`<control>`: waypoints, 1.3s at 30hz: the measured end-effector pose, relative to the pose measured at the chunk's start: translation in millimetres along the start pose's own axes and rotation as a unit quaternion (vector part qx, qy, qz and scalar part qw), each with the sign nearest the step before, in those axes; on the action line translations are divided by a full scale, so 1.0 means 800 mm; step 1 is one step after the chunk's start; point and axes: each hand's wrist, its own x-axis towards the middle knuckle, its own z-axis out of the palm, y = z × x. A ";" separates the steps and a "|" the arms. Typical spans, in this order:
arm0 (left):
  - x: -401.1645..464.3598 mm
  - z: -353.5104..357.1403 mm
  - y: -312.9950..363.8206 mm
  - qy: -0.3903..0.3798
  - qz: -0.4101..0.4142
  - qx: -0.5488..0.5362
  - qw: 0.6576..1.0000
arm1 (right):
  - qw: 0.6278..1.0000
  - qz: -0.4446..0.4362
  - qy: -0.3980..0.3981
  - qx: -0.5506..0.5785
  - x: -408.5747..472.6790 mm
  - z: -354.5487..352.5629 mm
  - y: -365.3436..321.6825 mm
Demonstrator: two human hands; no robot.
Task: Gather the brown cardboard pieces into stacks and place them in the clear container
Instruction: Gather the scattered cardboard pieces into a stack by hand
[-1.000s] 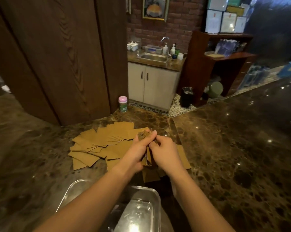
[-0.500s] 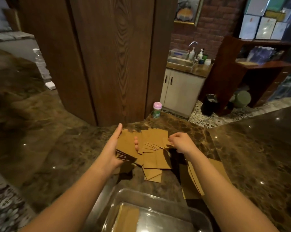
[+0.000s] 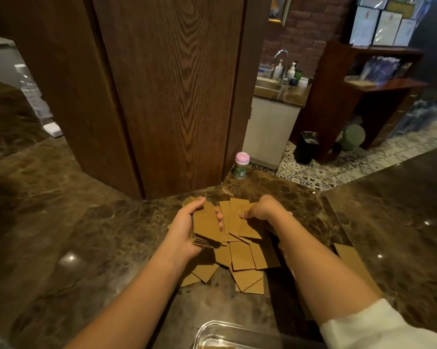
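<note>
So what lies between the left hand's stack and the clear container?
In the head view, loose cardboard pieces, then bare marble counter, separate the stack from the clear container.

I'm getting a dim, warm feed, small ceiling-light glints speckling the polished marble counter, forearms casting soft shadows toward me over the cardboard pieces, straight lines bowing at the wide-angle edges, and the far brick wall slightly soft.
</note>
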 end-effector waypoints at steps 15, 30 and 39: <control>0.002 0.024 -0.015 -0.078 -0.025 0.063 0.995 | 0.910 -0.139 -0.075 0.383 -0.098 -0.075 0.060; -0.007 0.018 -0.009 -0.137 -0.042 0.033 0.989 | 0.915 -0.344 0.037 0.209 -0.111 0.000 0.012; -0.007 -0.008 0.001 -0.040 0.019 0.005 0.999 | 0.980 -0.178 0.081 0.025 -0.034 0.023 0.039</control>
